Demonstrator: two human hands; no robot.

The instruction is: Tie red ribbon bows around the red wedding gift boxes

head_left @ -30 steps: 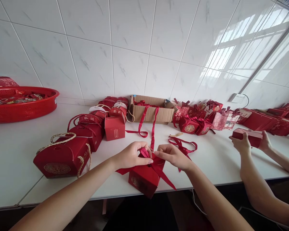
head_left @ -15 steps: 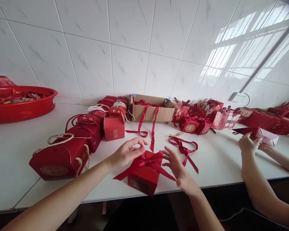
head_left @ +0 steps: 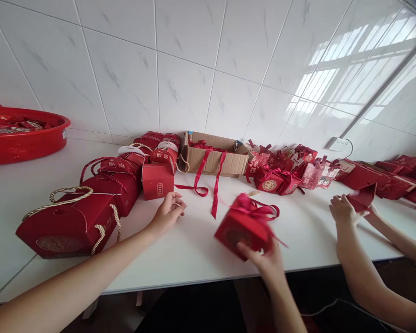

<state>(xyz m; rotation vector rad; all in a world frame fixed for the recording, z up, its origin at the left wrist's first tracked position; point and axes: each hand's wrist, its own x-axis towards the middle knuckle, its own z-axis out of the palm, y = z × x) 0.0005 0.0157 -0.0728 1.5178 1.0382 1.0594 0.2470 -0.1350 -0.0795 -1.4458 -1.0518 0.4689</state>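
You are gripping the ribboned box (head_left: pixel 230 229) near its lower right corner in the fingers of your right hand (head_left: pixel 268 258), over the bench (head_left: pixel 187 259). For tidy handling, you should be pressing lightly, clear of the bow (head_left: pixel 254 210). Your left hand (head_left: pixel 168 212), fingers loosely open, is holding nothing visible near the labelled box (head_left: pixel 156 178).

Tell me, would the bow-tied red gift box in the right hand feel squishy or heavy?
The gift box probably feels stiff, with flat sides. It may be light: the right hand alone holds it. Its ribbon bow is likely floppy: thin, loose tails.
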